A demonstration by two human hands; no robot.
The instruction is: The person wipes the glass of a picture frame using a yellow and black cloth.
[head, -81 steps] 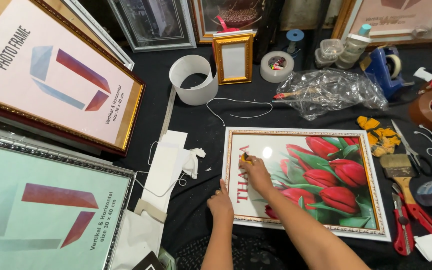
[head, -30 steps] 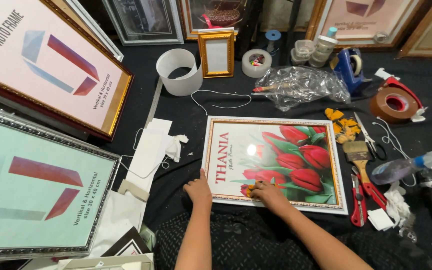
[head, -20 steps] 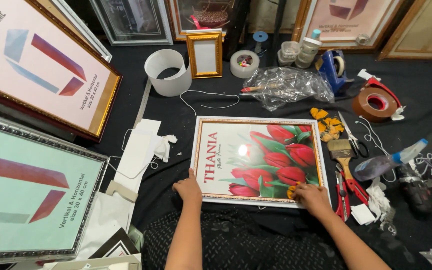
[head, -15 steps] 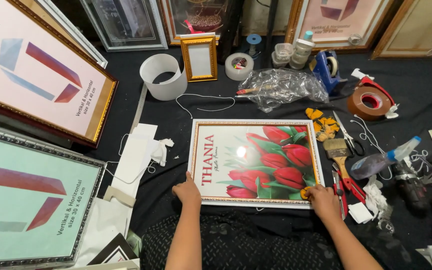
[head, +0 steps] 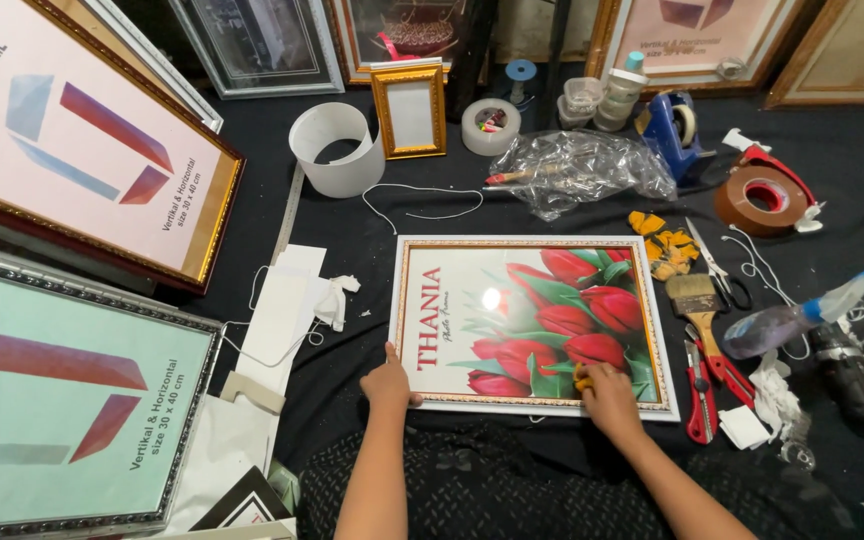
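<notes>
Head view — tulip picture frame (head: 532,325) lengthwise left-right, hands pressed flat — left hand (head: 389,378) on edge, right hand (head: 607,393) grasping yellow cloth (head: 582,376).

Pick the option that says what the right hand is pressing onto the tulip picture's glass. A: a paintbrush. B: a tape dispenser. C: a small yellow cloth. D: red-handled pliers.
C: the right hand presses a small yellow cloth on the glass of the framed tulip picture, while the paintbrush lies untouched to the right of the frame.
</notes>
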